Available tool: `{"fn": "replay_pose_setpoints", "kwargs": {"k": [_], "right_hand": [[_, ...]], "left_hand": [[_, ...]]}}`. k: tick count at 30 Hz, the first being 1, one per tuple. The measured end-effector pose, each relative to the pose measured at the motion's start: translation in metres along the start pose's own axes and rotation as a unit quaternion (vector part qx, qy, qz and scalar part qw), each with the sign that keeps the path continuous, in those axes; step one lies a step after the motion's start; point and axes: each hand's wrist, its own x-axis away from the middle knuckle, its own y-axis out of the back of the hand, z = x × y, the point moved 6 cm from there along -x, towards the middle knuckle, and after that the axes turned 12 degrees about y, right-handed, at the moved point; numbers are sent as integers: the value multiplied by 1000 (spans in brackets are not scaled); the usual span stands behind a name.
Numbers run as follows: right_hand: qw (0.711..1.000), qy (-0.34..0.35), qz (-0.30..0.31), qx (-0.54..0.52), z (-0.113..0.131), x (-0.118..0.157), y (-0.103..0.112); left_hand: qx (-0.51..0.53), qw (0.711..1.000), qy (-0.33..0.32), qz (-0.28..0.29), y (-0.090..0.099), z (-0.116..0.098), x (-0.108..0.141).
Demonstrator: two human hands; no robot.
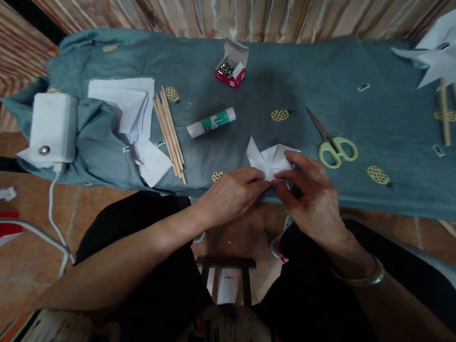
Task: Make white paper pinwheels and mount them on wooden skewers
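Note:
A white paper pinwheel (269, 158) with folded points lies near the front edge of the cloth-covered table, between my two hands. My left hand (236, 190) is closed on its near left side, fingertips pressed at the paper. From the right, my right hand (310, 191) grips the same paper, with the thumb near its middle and a finger at the upper right blade. The fingers hide part of the near edge. Just right of my right hand lie green-handled scissors (333, 146). A glue stick (211, 123) rests beyond my left hand.
Several wooden sticks (169, 134) lie left of the glue stick, beside stacked white paper (136, 102). An opened red box (231, 70) of small metal pieces stands at the back. Finished pinwheels (454, 47) on sticks are far right; a white device (53, 126) with a cable sits far left.

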Motion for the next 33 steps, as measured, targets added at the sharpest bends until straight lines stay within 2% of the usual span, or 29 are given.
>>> {"fn": "replay_pose_setpoints", "kwargs": {"k": [13, 20, 28, 33], "right_hand": [[1000, 10, 12, -10, 1, -1, -2], [1000, 23, 8, -2, 3, -2, -2], [1000, 16, 7, -8, 2, -1, -3], [1000, 19, 2, -1, 4, -2, -2]], "left_hand": [[90, 996, 7, -18, 2, 5, 1], [166, 985, 35, -25, 2, 10, -2], [178, 982, 67, -8, 0, 12, -5], [199, 974, 112, 1, -2, 15, -9]]}}
